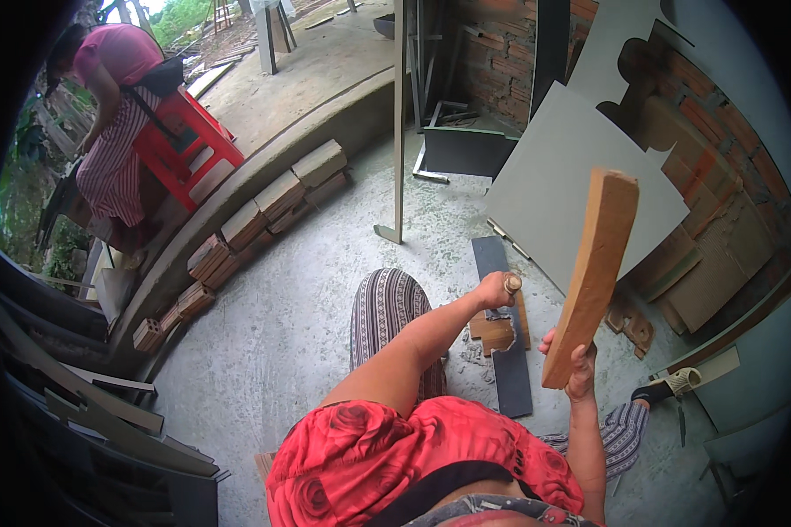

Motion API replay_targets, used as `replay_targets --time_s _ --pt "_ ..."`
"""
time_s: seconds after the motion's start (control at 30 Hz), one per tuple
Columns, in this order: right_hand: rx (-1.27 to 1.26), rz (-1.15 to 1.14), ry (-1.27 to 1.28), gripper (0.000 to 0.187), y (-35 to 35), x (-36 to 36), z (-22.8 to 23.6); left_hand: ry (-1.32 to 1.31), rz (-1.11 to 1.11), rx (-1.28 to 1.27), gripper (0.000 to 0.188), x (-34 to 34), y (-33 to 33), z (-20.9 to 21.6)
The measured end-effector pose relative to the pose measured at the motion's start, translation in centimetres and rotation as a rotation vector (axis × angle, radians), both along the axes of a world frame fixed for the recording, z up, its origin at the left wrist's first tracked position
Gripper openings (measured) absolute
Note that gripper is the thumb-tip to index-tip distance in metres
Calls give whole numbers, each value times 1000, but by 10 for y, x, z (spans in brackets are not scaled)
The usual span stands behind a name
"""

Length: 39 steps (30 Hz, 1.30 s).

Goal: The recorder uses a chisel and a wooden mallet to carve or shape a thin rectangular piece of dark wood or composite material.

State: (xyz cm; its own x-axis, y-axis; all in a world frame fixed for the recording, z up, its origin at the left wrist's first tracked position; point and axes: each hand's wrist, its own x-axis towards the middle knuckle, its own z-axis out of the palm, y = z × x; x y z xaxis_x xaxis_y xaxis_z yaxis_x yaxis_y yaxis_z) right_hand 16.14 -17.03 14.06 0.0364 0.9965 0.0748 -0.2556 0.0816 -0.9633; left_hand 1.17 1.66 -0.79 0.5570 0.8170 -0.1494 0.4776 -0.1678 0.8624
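Observation:
My left hand (494, 292) is wrapped round the wooden handle of a chisel (512, 283). Its metal end points down at a small brown wooden piece (492, 332) with a jagged, notched edge. That piece lies across a long dark board (512, 386) on the floor. To the right, my right hand (578, 367) grips the lower end of a thick wooden bar (596, 263). The bar is raised, tilted, and apart from the chisel. My left hand hides part of the chisel.
A large pale panel (580, 189) leans at the back right near cardboard (721, 255). A carved wooden piece (630, 327) lies right of me. Stacked hollow bricks (268, 211) line the left ledge; a thin post (400, 132) stands ahead. Another person (119, 114) sits on a red stool (189, 145).

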Motion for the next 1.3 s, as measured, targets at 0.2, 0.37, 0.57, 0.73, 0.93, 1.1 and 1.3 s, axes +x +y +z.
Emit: replay_targets --time_s 0.2,0.37,0.57,0.73,0.93,1.1,1.3 --pt "-505 140 -182 48 -16 -6 -60 -135 50 49 35 5 1 -23" --pt "-356 81 -149 49 -16 -10 -29 -112 2 205 35 11 2 -43" --pt "-47 -26 -63 72 -10 -16 21 -49 -5 41 24 1 -8 0" --pt "-362 -2 -160 58 -12 -2 -51 -80 -10 21 24 6 -10 1" --pt "-414 -30 -16 42 -18 -3 -16 -99 -17 -53 29 -2 -7 -8" --pt "-81 -118 -7 56 -15 -12 25 -71 -33 -30 31 1 -4 -7" --pt "-414 13 -253 50 -20 -12 -39 -222 -48 0 32 8 -3 -29"
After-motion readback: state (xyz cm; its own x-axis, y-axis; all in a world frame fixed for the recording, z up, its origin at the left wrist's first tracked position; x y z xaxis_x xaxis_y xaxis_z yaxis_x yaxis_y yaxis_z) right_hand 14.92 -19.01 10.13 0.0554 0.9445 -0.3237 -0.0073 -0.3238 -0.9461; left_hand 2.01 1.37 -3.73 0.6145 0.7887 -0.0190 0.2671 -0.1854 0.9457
